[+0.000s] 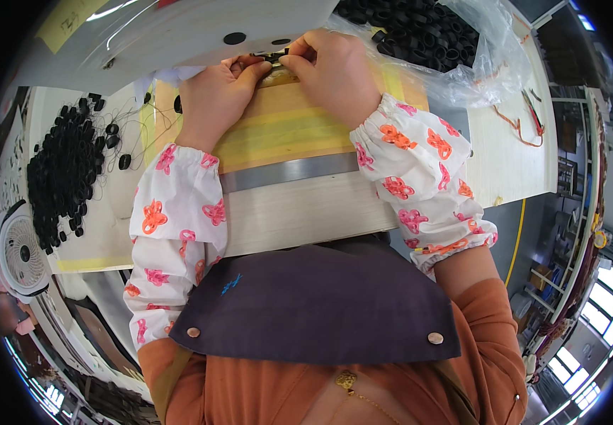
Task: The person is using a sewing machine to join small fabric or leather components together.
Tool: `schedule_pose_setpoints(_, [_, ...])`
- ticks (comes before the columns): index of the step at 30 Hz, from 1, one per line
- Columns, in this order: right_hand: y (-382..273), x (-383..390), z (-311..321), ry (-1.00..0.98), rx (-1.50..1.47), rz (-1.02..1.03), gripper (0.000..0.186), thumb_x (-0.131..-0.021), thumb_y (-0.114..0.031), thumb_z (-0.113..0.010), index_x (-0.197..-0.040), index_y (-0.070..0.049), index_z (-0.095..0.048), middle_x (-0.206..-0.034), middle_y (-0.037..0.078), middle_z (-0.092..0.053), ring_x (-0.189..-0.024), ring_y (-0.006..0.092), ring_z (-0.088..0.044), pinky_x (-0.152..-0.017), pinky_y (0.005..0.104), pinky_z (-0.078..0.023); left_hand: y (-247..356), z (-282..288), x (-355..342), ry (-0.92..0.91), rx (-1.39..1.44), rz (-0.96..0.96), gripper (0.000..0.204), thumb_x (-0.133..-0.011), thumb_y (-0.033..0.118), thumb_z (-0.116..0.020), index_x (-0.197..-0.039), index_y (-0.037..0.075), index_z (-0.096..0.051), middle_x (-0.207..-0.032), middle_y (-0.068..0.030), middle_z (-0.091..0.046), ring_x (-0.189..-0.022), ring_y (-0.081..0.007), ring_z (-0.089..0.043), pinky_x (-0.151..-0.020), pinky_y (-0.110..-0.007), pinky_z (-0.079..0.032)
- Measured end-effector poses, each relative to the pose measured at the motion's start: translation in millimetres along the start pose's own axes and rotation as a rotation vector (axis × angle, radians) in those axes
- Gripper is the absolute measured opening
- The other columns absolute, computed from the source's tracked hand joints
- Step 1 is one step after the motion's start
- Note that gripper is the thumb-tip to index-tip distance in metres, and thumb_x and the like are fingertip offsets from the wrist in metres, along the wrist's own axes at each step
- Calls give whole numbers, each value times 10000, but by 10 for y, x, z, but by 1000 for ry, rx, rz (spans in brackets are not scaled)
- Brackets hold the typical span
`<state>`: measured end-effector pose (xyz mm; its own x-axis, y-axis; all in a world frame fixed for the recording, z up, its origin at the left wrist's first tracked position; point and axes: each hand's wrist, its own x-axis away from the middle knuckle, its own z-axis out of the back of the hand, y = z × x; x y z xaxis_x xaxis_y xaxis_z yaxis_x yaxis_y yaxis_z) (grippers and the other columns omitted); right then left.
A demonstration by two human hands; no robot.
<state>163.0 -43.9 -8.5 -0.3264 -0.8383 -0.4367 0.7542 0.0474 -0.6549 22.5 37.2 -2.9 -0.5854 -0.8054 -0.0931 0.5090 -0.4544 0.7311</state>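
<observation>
Under the white arm of a sewing machine (pixel 179 42), my left hand (pixel 219 101) and my right hand (pixel 338 76) meet from either side. Fingertips of both are pinched at a small black piece (pixel 271 57), mostly hidden by the fingers and the machine. It looks like one of the black rings (pixel 427 35) heaped in a clear plastic bag (pixel 494 74) beyond my right hand. Left of my left hand spreads a pile of black pieces (pixel 65 170) with loose threads trailing among them.
Yellow tape (pixel 278 134) covers the work surface before the machine, edged by a metal strip (pixel 292 172). Thread snips (pixel 535 113) with an orange cord lie at the right. A white fan (pixel 23 251) stands by the table's left edge.
</observation>
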Motion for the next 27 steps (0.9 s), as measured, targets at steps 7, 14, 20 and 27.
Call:
schedule_pose_setpoints(7, [-57, -49, 42, -52, 61, -64, 155, -672, -126, -686, -689, 10, -612, -571, 103, -585, -473, 185, -549, -466, 272, -436, -69, -11, -14, -14, -70, 33, 254, -741, 301, -616, -815, 61, -652, -668, -20, -641, -578, -124, -585, -548, -239, -433])
schedule_pose_setpoints(14, [41, 28, 52, -22, 23, -26, 166, -671, -144, -689, -681, -4, -601, -573, 93, -584, -465, 186, -543, -459, 267, -430, -78, -63, 48, -11, -33, 37, 280, -743, 335, -617, -806, 64, -648, -637, -8, -630, -555, -94, -569, -524, -223, -416])
schedule_pose_setpoints(20, [3, -18, 11, -22, 10, -61, 203, -660, -156, -704, -654, -4, -570, -553, 86, -570, -468, 185, -541, -454, 276, -423, -128, -40, -2, -2, 60, 38, 281, -747, 336, -614, -805, 64, -647, -614, 10, -621, -529, -75, -545, -522, -208, -406])
schedule_pose_setpoints(27, [38, -95, 55, 16, 8, -91, 194, -644, -186, -687, -625, -31, -572, -568, 113, -578, -539, 275, -577, -515, 352, -460, 7, 9, -103, -12, -44, 1, 296, -740, 362, -613, -791, 71, -634, -586, 3, -598, -505, -95, -537, -498, -235, -396])
